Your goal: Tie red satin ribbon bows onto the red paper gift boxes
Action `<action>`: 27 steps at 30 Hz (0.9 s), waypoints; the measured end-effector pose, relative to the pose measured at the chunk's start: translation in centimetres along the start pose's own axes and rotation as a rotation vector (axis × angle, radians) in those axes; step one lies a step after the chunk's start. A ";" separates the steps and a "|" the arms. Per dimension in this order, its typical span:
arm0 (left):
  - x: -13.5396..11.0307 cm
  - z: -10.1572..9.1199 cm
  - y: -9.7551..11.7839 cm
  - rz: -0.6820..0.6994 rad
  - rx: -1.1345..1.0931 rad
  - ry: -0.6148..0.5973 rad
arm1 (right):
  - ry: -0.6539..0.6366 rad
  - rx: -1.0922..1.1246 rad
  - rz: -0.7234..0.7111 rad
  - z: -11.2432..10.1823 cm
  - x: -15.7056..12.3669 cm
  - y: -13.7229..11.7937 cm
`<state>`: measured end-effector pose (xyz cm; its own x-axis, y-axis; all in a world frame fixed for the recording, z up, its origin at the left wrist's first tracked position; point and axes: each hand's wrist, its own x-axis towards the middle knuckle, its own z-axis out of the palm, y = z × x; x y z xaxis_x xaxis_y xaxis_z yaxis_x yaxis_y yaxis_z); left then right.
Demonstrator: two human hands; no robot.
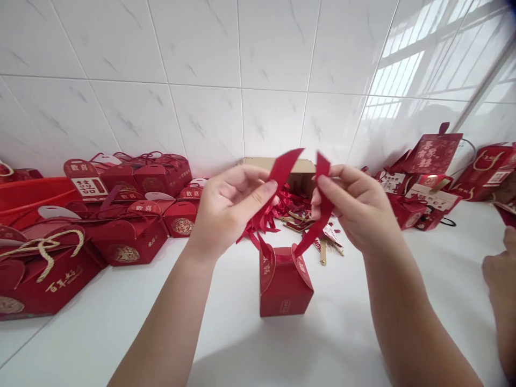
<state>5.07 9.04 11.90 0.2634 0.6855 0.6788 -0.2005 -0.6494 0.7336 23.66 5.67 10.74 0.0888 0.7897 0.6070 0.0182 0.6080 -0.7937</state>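
Observation:
A small red gift box (285, 290) stands upright on the white table in front of me, its curved top flaps folded together. A red ribbon (310, 236) runs through the top of the box, and its two ends rise apart like a V. My left hand (237, 201) pinches one end between thumb and fingers. The other end is pinched in my right hand (350, 201). Both ribbon tips stick up above my fingers, close to each other but apart. No knot shows in the ribbon.
Behind the box lie a pile of red ribbons (296, 204) and some gold-trimmed tags (322, 250), before an open cardboard box (258, 161). Red gift boxes (124, 242) crowd the left, near a red basin (32, 191). More boxes (415, 209) stand right, where another person's hand (500, 274) shows.

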 end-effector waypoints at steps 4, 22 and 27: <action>-0.2 0.1 0.3 -0.191 0.084 -0.148 | -0.140 -0.030 0.060 0.5 -0.1 0.3; -0.2 0.0 0.3 -0.245 0.108 -0.220 | -0.405 0.065 0.028 0.7 -0.5 0.3; -0.2 -0.1 0.3 -0.264 0.104 -0.229 | -0.350 0.034 -0.039 0.5 -0.2 0.7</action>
<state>4.84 8.73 12.04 0.5000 0.7503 0.4324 -0.0037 -0.4975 0.8675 23.11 5.95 10.12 -0.2586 0.7423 0.6182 -0.0192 0.6358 -0.7716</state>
